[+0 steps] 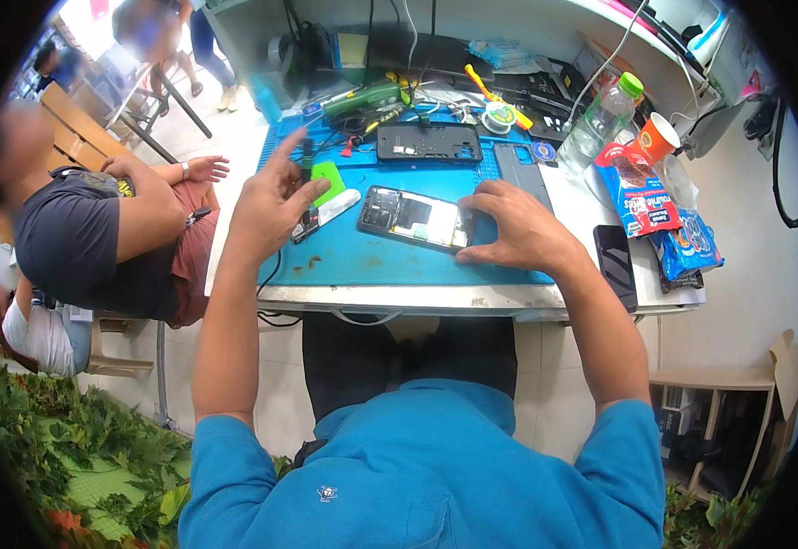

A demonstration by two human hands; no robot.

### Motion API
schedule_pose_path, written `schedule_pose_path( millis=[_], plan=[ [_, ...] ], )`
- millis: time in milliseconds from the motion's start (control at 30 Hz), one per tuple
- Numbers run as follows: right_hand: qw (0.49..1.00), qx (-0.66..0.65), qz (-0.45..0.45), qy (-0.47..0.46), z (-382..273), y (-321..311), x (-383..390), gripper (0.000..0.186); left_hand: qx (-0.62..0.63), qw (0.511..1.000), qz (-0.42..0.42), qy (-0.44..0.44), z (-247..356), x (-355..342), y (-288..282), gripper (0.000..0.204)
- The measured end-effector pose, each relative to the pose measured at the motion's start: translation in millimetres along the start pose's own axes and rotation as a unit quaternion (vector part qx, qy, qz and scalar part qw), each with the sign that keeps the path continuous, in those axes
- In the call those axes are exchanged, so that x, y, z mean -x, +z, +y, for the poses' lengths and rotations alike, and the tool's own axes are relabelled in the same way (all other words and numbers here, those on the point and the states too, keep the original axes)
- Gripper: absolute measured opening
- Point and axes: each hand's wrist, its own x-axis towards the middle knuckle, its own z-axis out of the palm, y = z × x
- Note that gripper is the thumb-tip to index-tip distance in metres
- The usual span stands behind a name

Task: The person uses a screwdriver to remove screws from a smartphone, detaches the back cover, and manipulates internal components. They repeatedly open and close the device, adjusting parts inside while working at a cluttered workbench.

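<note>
An opened phone (402, 216) with exposed innards lies on the blue work mat (344, 265). My right hand (508, 224) grips the phone's right end, thumb at the lower edge and fingers at the upper. To the left, my left hand (275, 197) is raised with index finger and thumb apart; no held item is visible. Beside it are a green card (328, 183) and a white item (339, 204). A black phone housing (428, 143) lies above the phone, and a grey back panel (522, 174) to its right.
Tools (362, 101), a solder spool (498, 117) and clutter fill the back. A bottle (591, 137), orange cup (657, 139), snack packets (637, 192) and dark phone (615, 265) stand or lie right. At left, a person (97, 229) sits by the desk, others behind. A shelf (710, 403) stands lower right.
</note>
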Motion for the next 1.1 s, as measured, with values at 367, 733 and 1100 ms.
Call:
schedule_pose_path(
  millis=[367, 733, 1100],
  plan=[
    [0.989, 0.005, 0.127, -0.079, -7, 4, 7, 0.061, -0.257, 0.965, -0.027, 0.050, -46, -67, -9, 0.043],
    [0.975, -0.053, 0.195, -0.090, -33, -34, 12, 0.063, -0.292, 0.952, -0.033, 0.087, -46, -69, 11, 0.030],
    [0.923, -0.199, 0.281, -0.173, -53, -14, -34, 0.046, 0.164, 0.951, -0.083, 0.250, 66, -1, 32, 0.041]
  ],
)
